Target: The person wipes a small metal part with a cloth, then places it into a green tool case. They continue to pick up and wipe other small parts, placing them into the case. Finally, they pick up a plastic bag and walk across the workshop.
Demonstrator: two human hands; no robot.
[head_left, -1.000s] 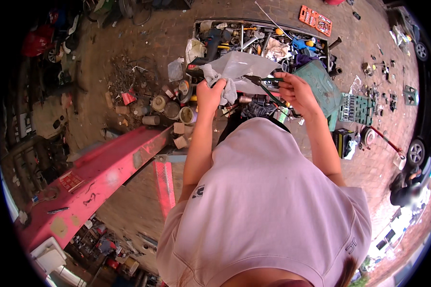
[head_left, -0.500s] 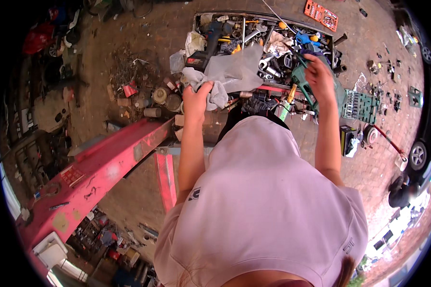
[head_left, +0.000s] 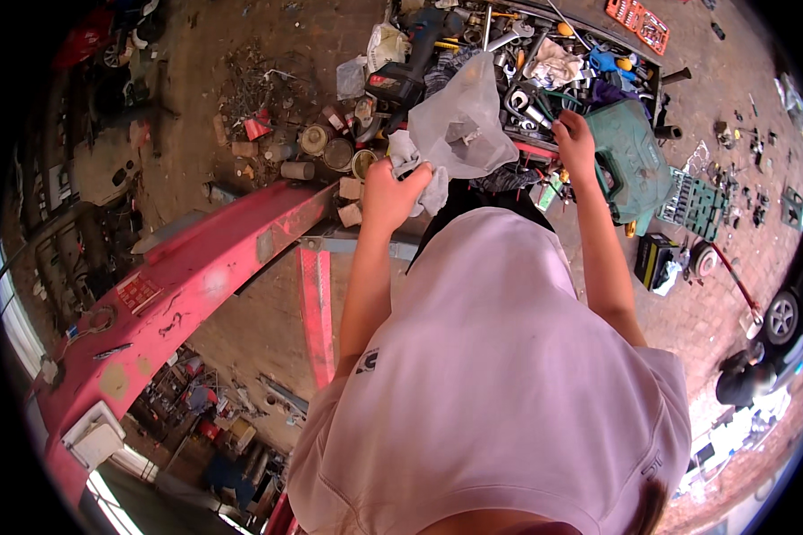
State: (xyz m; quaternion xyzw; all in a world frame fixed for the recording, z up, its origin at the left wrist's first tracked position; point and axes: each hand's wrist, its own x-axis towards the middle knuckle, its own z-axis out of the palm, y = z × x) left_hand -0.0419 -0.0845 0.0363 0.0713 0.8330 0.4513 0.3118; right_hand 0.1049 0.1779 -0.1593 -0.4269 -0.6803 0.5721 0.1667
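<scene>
Presently, left hand (head_left: 394, 191) has its fingers closed around grey cloth (head_left: 434, 191), translucent plastic bag (head_left: 459, 125) just beside; right hand (head_left: 575, 147) is at tool tray's (head_left: 537, 150) near edge, finger state indeterminable.

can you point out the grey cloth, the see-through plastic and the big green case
grey cloth (head_left: 434, 192): head view, on its lower right folds
see-through plastic (head_left: 462, 111): head view, near its middle
big green case (head_left: 638, 160): head view, on its broad flat face
</scene>
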